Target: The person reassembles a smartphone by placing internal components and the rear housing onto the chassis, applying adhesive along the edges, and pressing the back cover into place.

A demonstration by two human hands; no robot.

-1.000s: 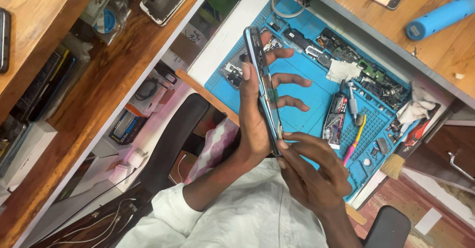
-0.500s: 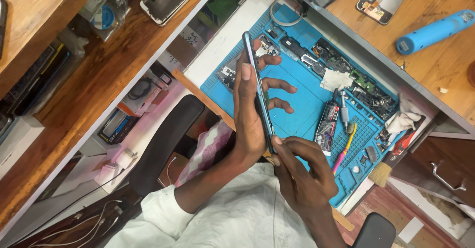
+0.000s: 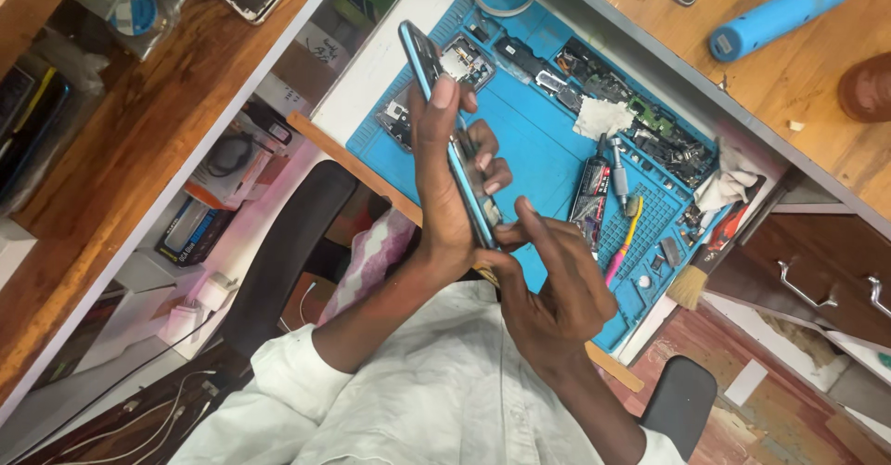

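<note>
A: Left hand [image 3: 445, 196]?

B: Wrapped around a slim blue-edged smartphone [image 3: 450, 140] held edge-on, thumb along the near side, fingertips [image 3: 492, 173] curled over the far side. The phone runs from 11 o'clock down to 5 o'clock, lifted above the blue silicone repair mat [image 3: 538, 140].

A: Right hand [image 3: 557, 289]?

B: At 5 o'clock of the left hand. Forefinger and thumb press together at the phone's lower end; whether they pinch a tool there, cannot tell.

A: Around them?

B: On the mat at 3 o'clock of the hands: a dark glue tube [image 3: 588, 194], a pink-and-yellow brush [image 3: 623, 242]. At 1 o'clock, a white crumpled cloth [image 3: 603, 117] and loose dark phone parts [image 3: 668, 145]. Far 2 o'clock, on the wooden top, a blue cylindrical electric screwdriver [image 3: 780, 15]. A black chair back [image 3: 283, 251] at 8 o'clock.
</note>
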